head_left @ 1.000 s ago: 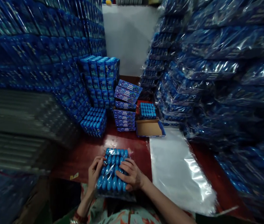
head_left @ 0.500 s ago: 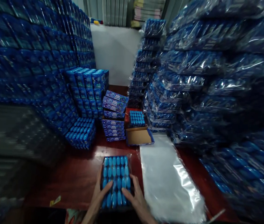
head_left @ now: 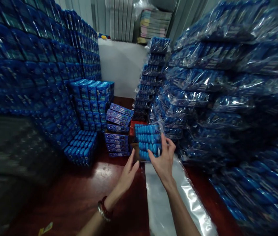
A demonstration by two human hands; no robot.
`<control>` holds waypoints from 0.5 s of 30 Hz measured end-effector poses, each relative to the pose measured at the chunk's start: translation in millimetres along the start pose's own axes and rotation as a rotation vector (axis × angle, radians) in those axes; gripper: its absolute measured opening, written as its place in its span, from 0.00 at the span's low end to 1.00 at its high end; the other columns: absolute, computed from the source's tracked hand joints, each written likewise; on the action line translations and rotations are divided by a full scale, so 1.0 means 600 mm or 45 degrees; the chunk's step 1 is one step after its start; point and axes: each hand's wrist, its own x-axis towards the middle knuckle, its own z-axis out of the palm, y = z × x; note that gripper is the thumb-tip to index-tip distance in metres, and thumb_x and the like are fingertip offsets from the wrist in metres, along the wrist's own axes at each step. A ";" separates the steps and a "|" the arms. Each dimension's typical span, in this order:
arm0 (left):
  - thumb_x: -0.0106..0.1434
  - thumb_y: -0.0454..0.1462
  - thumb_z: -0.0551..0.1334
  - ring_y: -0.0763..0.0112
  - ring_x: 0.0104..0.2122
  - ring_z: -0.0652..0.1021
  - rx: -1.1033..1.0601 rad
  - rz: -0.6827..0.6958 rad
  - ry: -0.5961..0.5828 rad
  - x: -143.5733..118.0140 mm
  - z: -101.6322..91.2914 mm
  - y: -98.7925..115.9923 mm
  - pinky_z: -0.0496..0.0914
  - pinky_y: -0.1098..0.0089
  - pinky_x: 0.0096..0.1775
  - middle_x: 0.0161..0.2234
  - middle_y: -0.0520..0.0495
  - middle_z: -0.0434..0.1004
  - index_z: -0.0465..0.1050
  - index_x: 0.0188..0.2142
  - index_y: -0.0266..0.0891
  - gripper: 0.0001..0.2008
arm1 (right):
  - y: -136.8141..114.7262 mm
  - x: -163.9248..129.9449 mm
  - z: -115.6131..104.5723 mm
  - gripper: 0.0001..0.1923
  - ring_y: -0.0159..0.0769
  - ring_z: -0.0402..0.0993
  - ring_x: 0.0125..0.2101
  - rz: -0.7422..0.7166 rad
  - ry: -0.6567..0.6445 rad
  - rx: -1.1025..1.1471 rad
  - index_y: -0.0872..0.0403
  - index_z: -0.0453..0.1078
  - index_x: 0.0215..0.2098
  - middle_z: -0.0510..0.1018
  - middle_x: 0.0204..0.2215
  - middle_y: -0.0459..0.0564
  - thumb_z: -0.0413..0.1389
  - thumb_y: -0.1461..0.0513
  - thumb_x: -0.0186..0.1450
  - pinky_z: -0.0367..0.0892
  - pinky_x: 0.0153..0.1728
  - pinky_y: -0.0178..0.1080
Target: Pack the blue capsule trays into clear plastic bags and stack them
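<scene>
A plastic-wrapped pack of blue oval-topped pieces [head_left: 150, 149] sits tilted over the shallow open carton [head_left: 135, 152]; motion blurs it. On its right side, my right hand [head_left: 164, 157] has its fingers and thumb around the pack. My left hand [head_left: 129, 170] is beside the carton's left front, thumb and fingers apart, and nothing shows in it. Behind the held pack are more blue pieces, and I cannot tell where one group ends. To the left rises a leaning stack of printed purple-blue boxes [head_left: 117, 136].
Clear plastic bags [head_left: 162, 196] lie flat on the red-brown table [head_left: 79, 196]. Wrapped packs [head_left: 190, 78] tower on the right. Blue containers [head_left: 30, 72] are stacked high on the left, with a smaller block [head_left: 82, 147] in front. A white panel [head_left: 121, 65] stands behind.
The blue pack has gone from the near table, forward and right, to over the open carton. My left hand has come off it; my right hand stays on it. The view has tilted up.
</scene>
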 end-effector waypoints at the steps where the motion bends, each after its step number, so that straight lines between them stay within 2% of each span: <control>1: 0.66 0.45 0.52 0.64 0.65 0.47 0.143 0.028 0.027 -0.012 -0.007 -0.011 0.45 0.55 0.63 0.67 0.49 0.43 0.44 0.64 0.48 0.30 | -0.003 0.022 0.017 0.38 0.52 0.55 0.55 -0.051 0.029 -0.083 0.48 0.50 0.64 0.56 0.54 0.57 0.57 0.60 0.57 0.56 0.54 0.56; 3: 0.66 0.44 0.52 0.62 0.65 0.46 0.458 0.066 0.097 -0.052 -0.032 -0.050 0.45 0.52 0.63 0.66 0.48 0.45 0.46 0.64 0.47 0.29 | -0.007 0.065 0.056 0.37 0.53 0.55 0.55 -0.092 0.040 -0.189 0.48 0.51 0.63 0.56 0.55 0.58 0.56 0.61 0.57 0.56 0.53 0.56; 5: 0.66 0.42 0.51 0.58 0.65 0.47 0.794 0.081 0.213 -0.105 -0.068 -0.104 0.48 0.49 0.62 0.65 0.44 0.48 0.47 0.64 0.45 0.28 | -0.003 0.111 0.096 0.38 0.52 0.57 0.54 -0.039 0.012 -0.199 0.47 0.50 0.64 0.56 0.55 0.57 0.55 0.61 0.56 0.59 0.51 0.54; 7: 0.67 0.39 0.48 0.53 0.65 0.47 1.153 0.054 0.356 -0.162 -0.108 -0.160 0.51 0.45 0.59 0.64 0.39 0.51 0.48 0.64 0.41 0.26 | 0.010 0.158 0.135 0.39 0.48 0.60 0.52 0.103 -0.067 -0.165 0.48 0.49 0.64 0.57 0.54 0.56 0.56 0.59 0.55 0.62 0.50 0.49; 9: 0.66 0.37 0.48 0.50 0.64 0.48 1.477 0.058 0.436 -0.214 -0.145 -0.205 0.54 0.44 0.58 0.63 0.38 0.54 0.46 0.64 0.40 0.27 | 0.030 0.199 0.172 0.38 0.46 0.64 0.50 0.293 -0.255 -0.198 0.50 0.51 0.63 0.59 0.54 0.56 0.55 0.57 0.56 0.64 0.48 0.45; 12: 0.65 0.37 0.49 0.53 0.64 0.52 1.818 0.130 0.340 -0.270 -0.183 -0.239 0.58 0.49 0.57 0.63 0.44 0.55 0.40 0.65 0.45 0.30 | 0.062 0.227 0.217 0.28 0.49 0.66 0.49 0.490 -0.513 -0.358 0.55 0.58 0.60 0.65 0.52 0.61 0.49 0.60 0.61 0.63 0.48 0.50; 15: 0.64 0.37 0.51 0.55 0.62 0.58 2.000 0.220 0.209 -0.290 -0.199 -0.245 0.61 0.54 0.55 0.62 0.47 0.57 0.39 0.65 0.47 0.32 | 0.078 0.217 0.245 0.25 0.58 0.60 0.54 0.483 -0.536 -0.464 0.60 0.61 0.57 0.65 0.52 0.68 0.42 0.67 0.63 0.57 0.49 0.61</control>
